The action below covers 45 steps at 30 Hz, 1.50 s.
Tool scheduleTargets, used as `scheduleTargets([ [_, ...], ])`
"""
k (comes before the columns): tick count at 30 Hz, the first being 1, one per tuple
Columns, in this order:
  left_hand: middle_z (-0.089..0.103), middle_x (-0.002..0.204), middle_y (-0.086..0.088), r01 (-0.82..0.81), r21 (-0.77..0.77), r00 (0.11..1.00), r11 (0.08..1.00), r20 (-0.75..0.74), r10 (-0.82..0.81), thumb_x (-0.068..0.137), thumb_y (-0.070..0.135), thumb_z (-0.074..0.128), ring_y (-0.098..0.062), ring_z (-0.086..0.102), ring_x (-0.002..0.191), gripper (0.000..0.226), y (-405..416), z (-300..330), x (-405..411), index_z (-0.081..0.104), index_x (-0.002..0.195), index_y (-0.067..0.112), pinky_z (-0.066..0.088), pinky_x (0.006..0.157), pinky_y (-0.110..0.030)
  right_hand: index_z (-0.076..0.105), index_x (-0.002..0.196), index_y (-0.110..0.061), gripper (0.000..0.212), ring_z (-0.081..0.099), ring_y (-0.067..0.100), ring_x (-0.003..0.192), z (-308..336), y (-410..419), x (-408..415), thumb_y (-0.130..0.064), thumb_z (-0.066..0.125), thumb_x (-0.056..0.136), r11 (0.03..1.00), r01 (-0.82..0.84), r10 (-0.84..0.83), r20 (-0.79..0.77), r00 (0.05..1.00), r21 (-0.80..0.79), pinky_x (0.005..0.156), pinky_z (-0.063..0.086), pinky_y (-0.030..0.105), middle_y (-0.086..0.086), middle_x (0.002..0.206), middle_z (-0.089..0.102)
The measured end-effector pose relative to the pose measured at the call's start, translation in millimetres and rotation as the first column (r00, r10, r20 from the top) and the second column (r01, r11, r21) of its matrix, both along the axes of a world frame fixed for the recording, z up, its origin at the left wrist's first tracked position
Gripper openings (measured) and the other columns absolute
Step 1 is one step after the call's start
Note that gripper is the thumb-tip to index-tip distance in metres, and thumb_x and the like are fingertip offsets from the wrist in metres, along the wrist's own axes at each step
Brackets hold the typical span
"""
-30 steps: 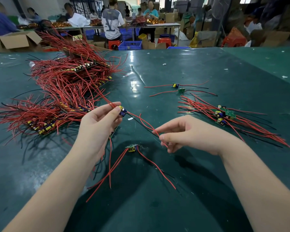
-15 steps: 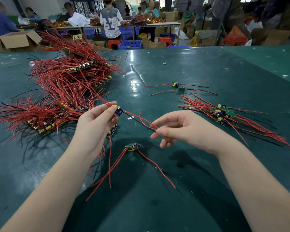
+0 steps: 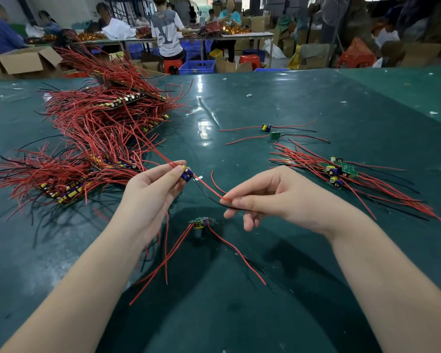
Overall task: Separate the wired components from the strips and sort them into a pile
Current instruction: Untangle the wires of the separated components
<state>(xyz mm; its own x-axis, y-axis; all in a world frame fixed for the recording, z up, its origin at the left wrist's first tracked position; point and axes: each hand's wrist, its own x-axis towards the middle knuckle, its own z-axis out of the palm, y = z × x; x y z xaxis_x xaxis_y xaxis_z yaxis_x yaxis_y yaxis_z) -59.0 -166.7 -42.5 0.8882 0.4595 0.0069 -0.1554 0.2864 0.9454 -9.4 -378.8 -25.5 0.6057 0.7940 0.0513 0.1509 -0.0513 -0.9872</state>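
My left hand (image 3: 152, 197) pinches a small wired component (image 3: 187, 174) with blue and yellow parts, held above the green table (image 3: 239, 314). Its red and black wires (image 3: 209, 189) run right into my right hand (image 3: 278, 200), which pinches them between thumb and forefinger. A separated component (image 3: 198, 222) with long red wires lies on the table under my hands. The sorted pile (image 3: 341, 174) of components lies to the right. Strips with many red wires (image 3: 99, 138) are heaped at the left.
Two loose components (image 3: 270, 131) with wires lie behind the sorted pile. Small white scraps dot the table. Beyond the far edge, people work at other tables among cardboard boxes (image 3: 23, 62) and blue crates (image 3: 199, 66).
My right hand closed its thumb and forefinger on the wires of the component. My left hand lifted the component slightly up and to the right.
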Motion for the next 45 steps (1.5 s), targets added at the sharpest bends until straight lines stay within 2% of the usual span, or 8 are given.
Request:
scheduleTargets([
  [7, 0.069, 0.081, -0.005, -0.039, -0.067, 0.999, 0.997, 0.005, 0.04, 0.092, 0.0, 0.056, -0.004, 0.064, 0.067, 0.011, 3.2, 0.7, 1.3, 0.067, 0.092, 0.002, 0.053, 0.072, -0.012, 0.075, 0.098, -0.014, 0.018, 0.064, 0.009, 0.058, 1.0, -2.7, 2.6, -0.004, 0.062, 0.091, 0.996, 0.086, -0.086, -0.008, 0.996, -0.009, 0.059, 0.05, 0.017, 0.008, 0.089, 0.076],
  [14, 0.068, 0.085, -0.004, -0.11, -0.012, 0.993, 0.994, 0.031, 0.11, 0.092, 0.002, 0.058, -0.002, 0.065, 0.07, 0.01, 5.8, 1.5, -0.8, 0.068, 0.091, 0.004, 0.052, 0.07, -0.011, 0.075, 0.092, -0.021, 0.017, 0.064, 0.006, 0.063, 1.1, -7.9, 5.9, -0.006, 0.067, 0.086, 0.968, 0.153, -0.142, 0.07, 0.987, -0.198, 0.062, 0.05, 0.016, 0.002, 0.087, 0.076],
  [20, 0.071, 0.072, 0.006, -0.165, 0.013, 0.985, 0.986, 0.057, 0.164, 0.092, 0.002, 0.058, -0.001, 0.065, 0.068, 0.01, 9.8, 4.9, -1.3, 0.067, 0.09, 0.006, 0.051, 0.07, -0.011, 0.073, 0.084, -0.01, 0.007, 0.069, 0.013, 0.063, -0.7, -6.7, 7.4, -0.009, 0.067, 0.088, 0.952, 0.2, -0.181, 0.102, 0.978, -0.232, 0.056, 0.05, 0.017, 0.007, 0.077, 0.075],
  [24, 0.071, 0.072, 0.007, -0.164, -0.016, 0.984, 0.986, 0.062, 0.165, 0.092, 0.002, 0.058, 0.0, 0.065, 0.066, 0.012, 11.3, 5.8, -2.1, 0.068, 0.088, 0.007, 0.051, 0.069, -0.011, 0.074, 0.083, -0.01, 0.007, 0.069, 0.015, 0.065, 0.4, -7.0, 6.9, -0.011, 0.069, 0.087, 0.971, 0.182, -0.166, 0.109, 0.98, -0.155, 0.06, 0.052, 0.02, 0.007, 0.075, 0.074],
  [30, 0.07, 0.081, -0.001, -0.113, -0.003, 0.993, 0.994, 0.038, 0.113, 0.092, 0.0, 0.056, -0.001, 0.065, 0.068, 0.012, 7.0, 4.1, -0.9, 0.067, 0.092, 0.005, 0.051, 0.071, -0.01, 0.078, 0.084, -0.014, 0.006, 0.07, 0.015, 0.069, 5.1, -9.9, 2.2, -0.014, 0.073, 0.081, 0.999, 0.002, -0.001, -0.023, 1.0, 0.037, 0.064, 0.052, 0.02, 0.011, 0.083, 0.075],
  [37, 0.072, 0.067, 0.006, -0.091, 0.022, 0.996, 0.996, 0.001, 0.091, 0.092, -0.001, 0.057, 0.0, 0.065, 0.062, 0.013, 3.2, 3.4, -0.7, 0.068, 0.09, 0.006, 0.052, 0.068, -0.01, 0.077, 0.088, -0.007, 0.015, 0.07, 0.014, 0.067, 3.5, -7.8, 1.3, -0.016, 0.072, 0.077, 0.992, -0.038, 0.048, -0.086, 0.995, 0.124, 0.063, 0.052, 0.019, 0.008, 0.08, 0.075],
  [42, 0.069, 0.077, -0.002, -0.127, -0.042, 0.992, 0.991, 0.011, 0.127, 0.092, -0.001, 0.057, -0.002, 0.065, 0.063, 0.011, 9.4, 4.4, 0.0, 0.066, 0.091, 0.004, 0.052, 0.069, -0.011, 0.075, 0.073, -0.017, 0.011, 0.066, 0.017, 0.059, 6.9, -4.6, 3.7, -0.013, 0.071, 0.083, 0.996, 0.093, -0.093, 0.029, 0.995, -0.007, 0.055, 0.048, 0.02, 0.004, 0.065, 0.066],
  [45, 0.066, 0.085, -0.006, -0.135, -0.064, 0.99, 0.989, 0.025, 0.137, 0.092, -0.001, 0.057, -0.003, 0.065, 0.066, 0.01, 10.4, 5.3, 0.3, 0.066, 0.091, 0.004, 0.053, 0.071, -0.012, 0.068, 0.071, -0.011, 0.015, 0.06, 0.015, 0.051, 2.7, -2.0, 7.2, -0.011, 0.067, 0.086, 0.966, 0.218, -0.199, 0.134, 0.971, -0.141, 0.048, 0.041, 0.021, 0.0, 0.057, 0.059],
])
